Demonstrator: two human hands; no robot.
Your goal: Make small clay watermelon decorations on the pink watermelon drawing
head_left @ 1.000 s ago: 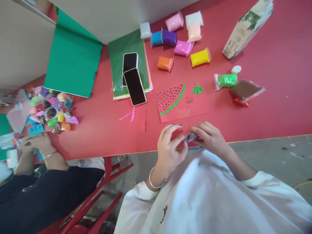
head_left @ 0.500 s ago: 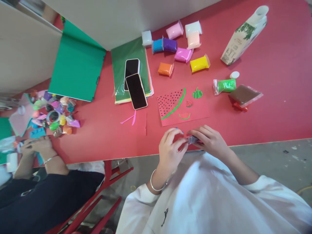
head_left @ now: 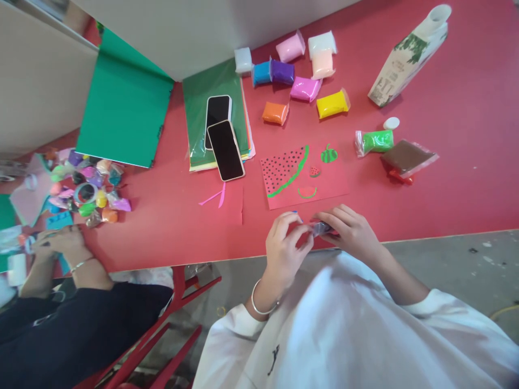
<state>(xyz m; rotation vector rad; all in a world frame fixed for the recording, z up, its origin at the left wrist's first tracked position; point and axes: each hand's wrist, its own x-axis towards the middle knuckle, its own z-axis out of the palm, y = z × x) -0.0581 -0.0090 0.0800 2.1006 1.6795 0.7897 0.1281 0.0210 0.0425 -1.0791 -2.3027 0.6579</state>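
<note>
Your left hand (head_left: 284,246) and right hand (head_left: 351,232) meet at the near table edge (head_left: 446,235), fingertips pinched together on a small clear packet (head_left: 320,229). Your fingers cover most of it, so its contents can't be made out. It sits just below the red card with the watermelon slice (head_left: 302,173). Far left, another person's hands (head_left: 57,243) work on something cut off by the frame edge.

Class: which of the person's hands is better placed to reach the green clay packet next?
Right. The right hand lies on the same side as the green clay packet; the left hand would have to cross over it.
</note>
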